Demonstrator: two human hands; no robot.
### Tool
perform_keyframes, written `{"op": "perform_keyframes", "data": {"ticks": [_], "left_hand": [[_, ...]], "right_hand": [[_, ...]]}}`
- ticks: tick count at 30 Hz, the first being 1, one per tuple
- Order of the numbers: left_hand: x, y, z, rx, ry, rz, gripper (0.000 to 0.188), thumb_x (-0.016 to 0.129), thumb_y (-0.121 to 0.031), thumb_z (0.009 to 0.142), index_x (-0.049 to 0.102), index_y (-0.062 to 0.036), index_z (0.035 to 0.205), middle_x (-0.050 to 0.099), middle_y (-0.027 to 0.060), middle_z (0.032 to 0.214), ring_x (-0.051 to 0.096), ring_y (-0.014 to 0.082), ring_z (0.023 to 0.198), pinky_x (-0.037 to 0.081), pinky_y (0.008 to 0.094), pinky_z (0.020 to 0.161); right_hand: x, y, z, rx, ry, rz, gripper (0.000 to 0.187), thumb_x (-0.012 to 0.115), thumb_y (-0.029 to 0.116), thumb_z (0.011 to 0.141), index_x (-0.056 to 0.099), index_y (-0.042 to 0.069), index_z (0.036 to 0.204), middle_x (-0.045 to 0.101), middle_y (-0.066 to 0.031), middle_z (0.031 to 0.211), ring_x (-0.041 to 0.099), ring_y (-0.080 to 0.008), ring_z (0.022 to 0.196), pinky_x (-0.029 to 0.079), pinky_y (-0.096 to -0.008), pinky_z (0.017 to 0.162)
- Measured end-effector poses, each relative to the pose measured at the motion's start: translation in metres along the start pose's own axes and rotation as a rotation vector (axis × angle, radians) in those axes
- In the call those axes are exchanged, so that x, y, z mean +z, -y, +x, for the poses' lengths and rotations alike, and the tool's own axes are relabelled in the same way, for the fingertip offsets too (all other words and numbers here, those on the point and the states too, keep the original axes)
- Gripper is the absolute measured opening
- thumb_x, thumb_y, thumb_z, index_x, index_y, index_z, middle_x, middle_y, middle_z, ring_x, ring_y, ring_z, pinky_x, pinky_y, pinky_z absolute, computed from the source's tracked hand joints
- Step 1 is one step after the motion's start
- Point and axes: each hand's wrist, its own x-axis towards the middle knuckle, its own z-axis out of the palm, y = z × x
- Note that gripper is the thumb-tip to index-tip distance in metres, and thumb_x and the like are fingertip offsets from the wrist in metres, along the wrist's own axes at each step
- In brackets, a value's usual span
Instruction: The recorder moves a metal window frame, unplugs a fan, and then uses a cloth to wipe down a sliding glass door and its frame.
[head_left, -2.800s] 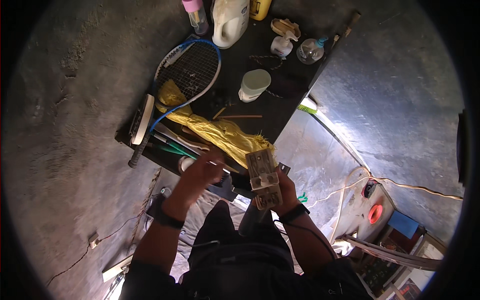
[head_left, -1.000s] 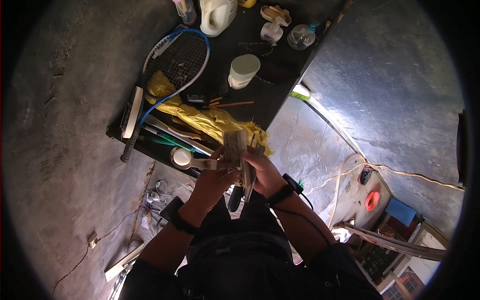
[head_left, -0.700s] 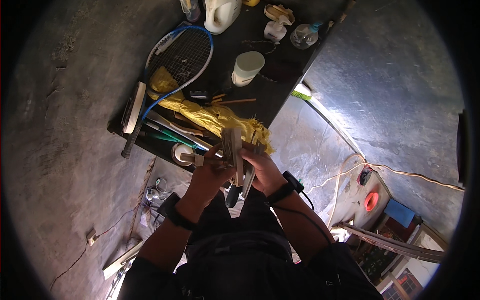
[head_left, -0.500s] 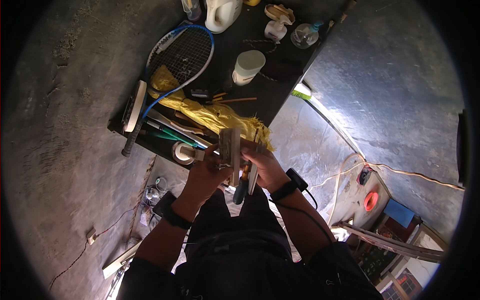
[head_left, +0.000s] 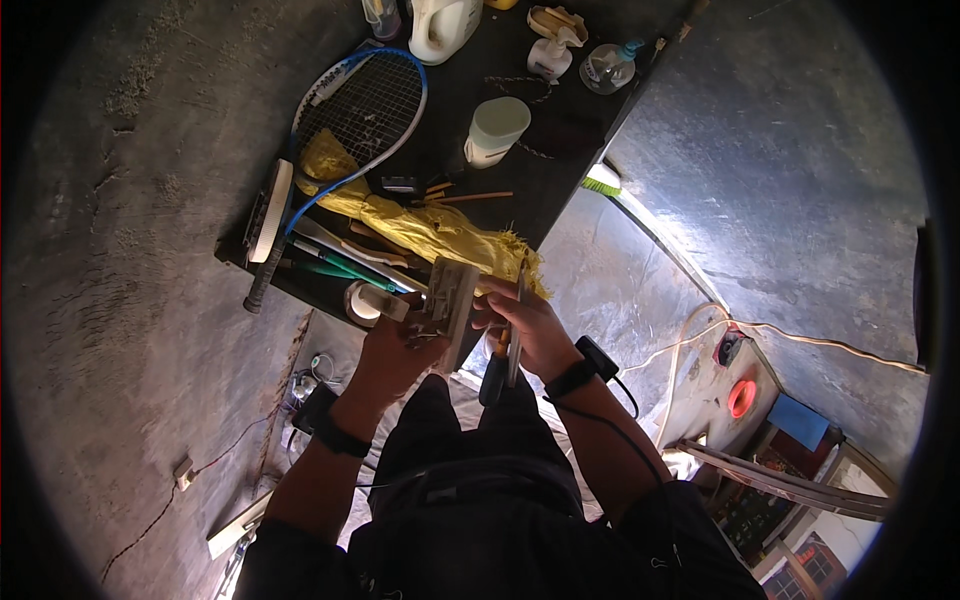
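My left hand (head_left: 398, 350) is closed around a flat, worn wooden piece (head_left: 452, 300), held up near the table's front edge. A shorter wooden block (head_left: 384, 301) sticks out to the left, by the same hand's fingertips. To the right, my right hand (head_left: 532, 328) grips a screwdriver (head_left: 494, 380) with a black and orange handle pointing down toward me. A thin, flat strip (head_left: 517, 345) sits in that hand too, beside the screwdriver; its material is unclear. A small gap separates the right fingers from the wooden piece.
On the dark table (head_left: 440, 95) lie a racket (head_left: 365, 105), a crumpled yellow sack (head_left: 400, 225), a roll of tape (head_left: 362, 303) and green-handled tools (head_left: 335, 262). Farther back stand a pale container (head_left: 497, 130), a white jug (head_left: 440, 30) and a clear bottle (head_left: 608, 70). A cable (head_left: 800, 340) runs along the right wall.
The wooden piece has turned in my left hand, showing more of its face. My right hand, with the screwdriver and strip, has drawn slightly away to the right.
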Motion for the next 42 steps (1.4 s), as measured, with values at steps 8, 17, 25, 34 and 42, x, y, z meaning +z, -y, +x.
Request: {"op": "perform_keyframes", "data": {"ticks": [8,17,25,34,42], "left_hand": [[-0.015,0.010,-0.009,-0.077,-0.057,-0.078,0.059,0.071,-0.005,0.079,0.041,0.0008,0.130,0.063,0.0130,0.111,0.064,0.0195,0.098,0.053,0.0315,0.082],[-0.031,0.027,-0.020,-0.057,-0.214,-0.162,0.056,0.069,-0.002,0.077,0.044,0.0033,0.127,0.065,0.0098,0.105,0.062,0.0152,0.095,0.049,0.0277,0.085],[-0.040,0.030,-0.029,-0.107,-0.203,-0.234,0.049,0.070,-0.006,0.079,0.050,0.0035,0.123,0.064,0.0068,0.102,0.059,0.0116,0.095,0.046,0.0250,0.083],[-0.041,0.041,-0.035,-0.121,-0.218,-0.290,0.053,0.070,-0.004,0.078,0.046,0.0051,0.125,0.063,0.0092,0.104,0.060,0.0130,0.095,0.048,0.0259,0.083],[-0.038,0.039,-0.037,-0.118,-0.215,-0.310,0.056,0.071,-0.004,0.079,0.044,0.0051,0.127,0.062,0.0094,0.103,0.060,0.0137,0.095,0.048,0.0261,0.083]], "right_hand": [[0.003,-0.004,0.009,-0.001,-0.105,0.023,0.038,0.063,0.020,0.091,0.056,0.004,0.124,0.058,-0.0061,0.099,0.062,-0.0164,0.084,0.046,-0.0278,0.068],[0.032,0.000,0.043,-0.026,-0.161,0.017,0.029,0.063,0.022,0.089,0.060,0.005,0.112,0.054,0.0008,0.088,0.056,-0.0128,0.080,0.045,-0.0315,0.074],[0.054,0.018,0.083,0.048,-0.199,0.119,0.019,0.070,0.025,0.083,0.061,0.012,0.094,0.055,0.0018,0.082,0.057,-0.0139,0.080,0.044,-0.0309,0.070],[0.046,0.026,0.099,-0.007,-0.106,0.143,0.032,0.071,0.028,0.082,0.061,0.010,0.107,0.057,-0.0041,0.115,0.049,-0.0188,0.113,0.034,-0.0561,0.101],[0.039,0.032,0.078,-0.021,-0.121,0.137,0.025,0.071,0.034,0.084,0.062,0.013,0.097,0.057,0.0026,0.095,0.056,-0.0139,0.094,0.043,-0.0462,0.089]]}}
